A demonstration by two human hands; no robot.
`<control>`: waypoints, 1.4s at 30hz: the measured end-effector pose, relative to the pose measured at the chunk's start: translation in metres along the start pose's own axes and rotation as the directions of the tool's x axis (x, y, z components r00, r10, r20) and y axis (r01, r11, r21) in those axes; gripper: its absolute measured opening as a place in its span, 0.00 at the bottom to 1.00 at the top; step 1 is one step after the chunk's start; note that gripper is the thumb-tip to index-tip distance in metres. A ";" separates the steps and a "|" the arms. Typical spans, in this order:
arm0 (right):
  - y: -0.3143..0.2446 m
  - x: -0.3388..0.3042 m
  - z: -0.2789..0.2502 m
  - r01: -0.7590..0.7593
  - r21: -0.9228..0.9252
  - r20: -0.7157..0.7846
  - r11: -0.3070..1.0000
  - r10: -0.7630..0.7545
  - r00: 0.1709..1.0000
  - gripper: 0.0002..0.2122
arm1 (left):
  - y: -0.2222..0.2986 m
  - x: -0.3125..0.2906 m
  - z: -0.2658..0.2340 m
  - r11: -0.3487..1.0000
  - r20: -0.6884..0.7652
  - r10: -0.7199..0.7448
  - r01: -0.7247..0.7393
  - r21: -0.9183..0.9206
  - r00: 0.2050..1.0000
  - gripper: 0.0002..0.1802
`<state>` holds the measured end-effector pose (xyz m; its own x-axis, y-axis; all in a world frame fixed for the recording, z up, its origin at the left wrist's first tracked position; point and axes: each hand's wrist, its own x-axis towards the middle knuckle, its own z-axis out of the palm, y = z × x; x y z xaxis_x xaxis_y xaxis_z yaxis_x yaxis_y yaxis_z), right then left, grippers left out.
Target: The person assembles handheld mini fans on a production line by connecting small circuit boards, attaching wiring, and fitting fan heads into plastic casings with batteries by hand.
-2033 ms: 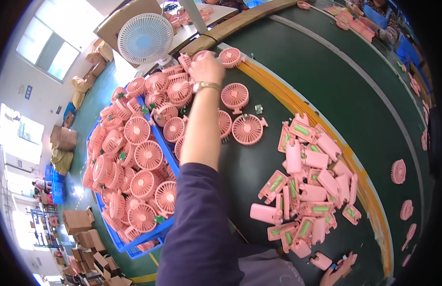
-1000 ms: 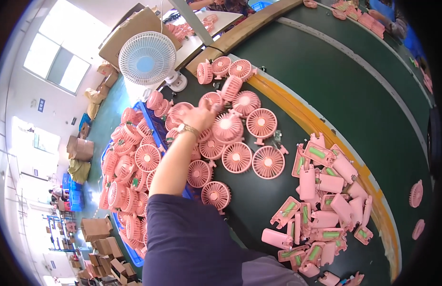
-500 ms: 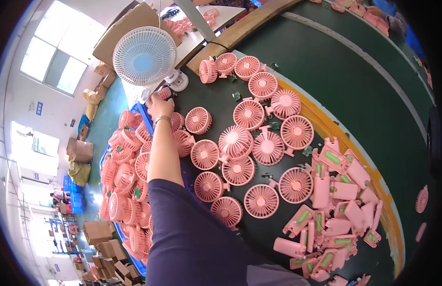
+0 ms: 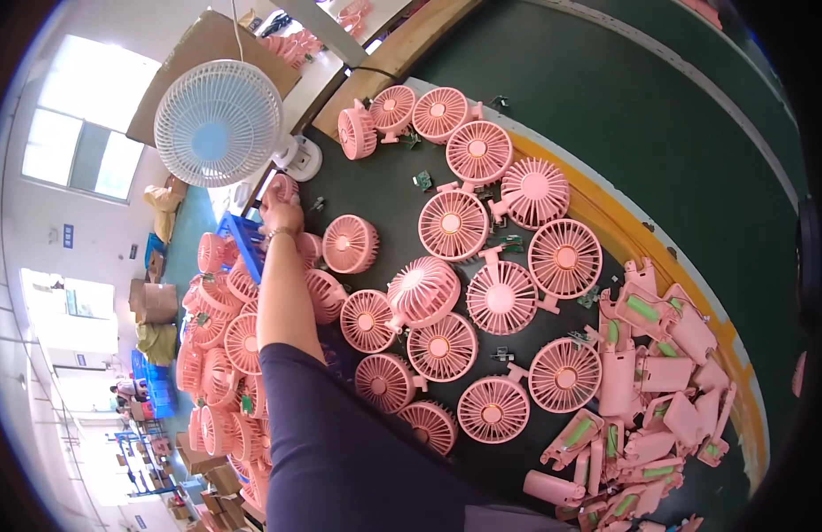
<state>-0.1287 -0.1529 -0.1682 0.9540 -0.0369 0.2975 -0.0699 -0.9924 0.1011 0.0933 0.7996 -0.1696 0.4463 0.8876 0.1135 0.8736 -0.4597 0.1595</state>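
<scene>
My left arm, in a dark sleeve, stretches up to the far left. At its end my left hand [image 4: 281, 215] has its fingers closed round a pink fan head [image 4: 285, 186], beside the base of a white desk fan [image 4: 218, 124]. The hand partly hides that fan head. Just below the hand, a blue crate [image 4: 242, 244] heaped with pink fan heads [image 4: 218, 377] stands left of my forearm. On the dark green work surface to the right lie several more round pink fan heads [image 4: 454, 223], with small green circuit boards [image 4: 422, 181] among them. My right hand does not show.
A pile of pink handle shells with green parts [image 4: 643, 381] lies at the right, beside the yellow-edged rim [image 4: 606, 226] of the surface. Beyond it runs a green conveyor belt [image 4: 597, 97]. A grey post [image 4: 322, 31] rises near the desk fan. Cardboard boxes [image 4: 154, 301] stand at the left.
The whole view has shifted a little, so the desk fan sits further left and the handle shells lower. My left hand stays by the desk fan's base, and the fan head in it shows more.
</scene>
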 end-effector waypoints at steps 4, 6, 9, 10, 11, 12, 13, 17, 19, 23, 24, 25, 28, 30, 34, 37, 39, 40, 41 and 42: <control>-0.008 0.004 -0.009 0.010 0.071 -0.029 0.997 -0.007 1.000 0.18 | 0.078 -0.074 -0.014 0.973 0.111 -0.227 0.230 -0.015 0.967 0.35; -0.004 0.001 -0.007 0.009 0.048 -0.045 0.999 -0.007 0.999 0.19 | 0.085 -0.090 -0.016 0.985 0.137 -0.156 0.164 -0.044 0.978 0.33; -0.004 0.002 -0.009 0.045 0.085 -0.045 0.995 -0.041 0.998 0.19 | 0.086 -0.108 -0.009 0.999 0.115 -0.024 0.026 -0.021 0.993 0.32; -0.011 0.008 -0.017 0.013 0.139 -0.005 0.990 -0.012 1.000 0.19 | 0.100 -0.126 -0.012 0.998 0.135 -0.039 0.044 -0.036 0.990 0.32; -0.008 0.005 -0.016 0.025 0.145 -0.015 0.989 -0.023 1.000 0.19 | 0.114 -0.144 -0.019 0.997 0.151 -0.055 0.063 -0.051 0.987 0.32; -0.004 0.000 -0.014 0.028 0.103 -0.046 0.994 -0.024 0.999 0.18 | 0.121 -0.156 -0.021 0.995 0.176 -0.038 0.054 -0.086 0.984 0.31; -0.002 -0.007 -0.014 0.015 0.049 -0.078 0.999 -0.011 0.997 0.18 | 0.135 -0.167 -0.018 0.991 0.208 -0.004 0.031 -0.128 0.978 0.31; 0.001 -0.004 -0.010 0.047 0.037 -0.118 0.998 -0.043 0.992 0.17 | 0.125 -0.188 -0.034 0.985 0.165 0.120 -0.097 -0.144 0.979 0.28; 0.009 -0.008 -0.001 0.053 0.053 -0.139 0.997 -0.045 0.989 0.17 | 0.086 -0.165 -0.058 0.852 0.373 0.508 -0.390 -0.349 0.776 0.28; 0.016 -0.020 -0.004 -0.046 0.004 -0.089 0.999 0.046 0.995 0.15 | 0.070 -0.256 -0.173 0.902 -0.157 0.265 -0.187 0.388 0.951 0.32; 0.009 -0.005 -0.017 0.112 -0.165 -0.198 0.980 -0.144 0.970 0.14 | 0.056 -0.268 -0.186 0.899 -0.101 0.164 -0.107 0.424 0.981 0.33; 0.025 -0.014 -0.004 0.115 -0.161 -0.201 0.980 -0.147 0.968 0.14 | 0.044 -0.274 -0.196 0.889 -0.043 0.058 -0.032 0.457 0.997 0.33; 0.064 -0.034 0.036 0.076 0.044 -0.107 0.996 -0.071 0.992 0.20 | -0.019 -0.255 -0.189 0.969 0.126 -0.022 -0.010 0.247 0.992 0.34; 0.064 -0.039 0.037 0.061 0.002 -0.107 0.998 -0.060 0.992 0.19 | -0.007 -0.262 -0.185 0.987 -0.105 0.096 -0.081 0.138 0.990 0.35; 0.073 -0.044 0.039 0.107 0.070 -0.127 0.992 -0.098 0.987 0.19 | 0.061 -0.297 -0.177 0.895 -0.273 0.351 -0.406 -0.183 0.896 0.34; 0.069 -0.054 0.027 -0.029 0.361 -0.037 0.932 0.046 0.998 0.18 | 0.119 -0.325 -0.146 0.807 0.232 0.291 -0.108 -0.580 0.928 0.32; 0.072 -0.058 0.021 -0.324 0.678 0.286 0.660 0.168 0.943 0.17 | 0.109 -0.319 -0.104 0.829 0.149 0.419 -0.311 -0.465 0.896 0.32; 0.063 -0.050 0.003 -0.128 0.707 0.143 0.695 0.037 0.989 0.19 | 0.116 -0.336 -0.103 0.820 0.065 0.468 -0.406 -0.403 0.882 0.28; 0.071 -0.052 -0.001 -0.154 0.700 0.209 0.698 0.007 0.978 0.19 | 0.119 -0.357 -0.109 0.815 0.078 0.480 -0.410 -0.410 0.874 0.28; 0.074 -0.051 -0.005 -0.059 0.659 0.144 0.750 -0.049 0.988 0.18 | 0.116 -0.379 -0.125 0.728 -0.100 0.602 -0.596 -0.338 0.792 0.26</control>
<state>-0.1838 -0.2237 -0.1711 0.9883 -0.0044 0.1521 0.0837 -0.8191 -0.5675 0.0012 0.4058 -0.0712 0.8601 0.4235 0.2844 0.3044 -0.8734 0.3802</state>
